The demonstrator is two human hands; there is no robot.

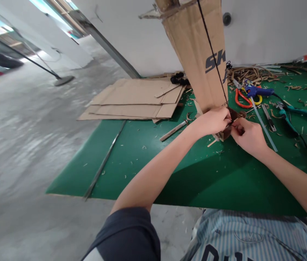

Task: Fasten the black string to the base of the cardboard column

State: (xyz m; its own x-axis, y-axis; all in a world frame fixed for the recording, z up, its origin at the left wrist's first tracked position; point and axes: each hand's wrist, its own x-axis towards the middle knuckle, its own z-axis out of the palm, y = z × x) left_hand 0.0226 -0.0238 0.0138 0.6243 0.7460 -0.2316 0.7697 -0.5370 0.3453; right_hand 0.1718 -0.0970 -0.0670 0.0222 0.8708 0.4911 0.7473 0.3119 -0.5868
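Over the green tabletop [191, 181], the left hand [211, 121] and right hand [248, 137] meet, pinching a brown cardboard piece [225, 133] at the foot of a tall cardboard column [194, 54]; scissors [243, 98] and pliers [300, 113] lie farther off.

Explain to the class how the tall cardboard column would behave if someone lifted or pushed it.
The tall corrugated cardboard column is probably light for its size, being only cardboard. It would likely tip easily if pushed, since it is tall and narrow, with the left hand and right hand gripping its lower end. Its long folded walls look fairly stiff.
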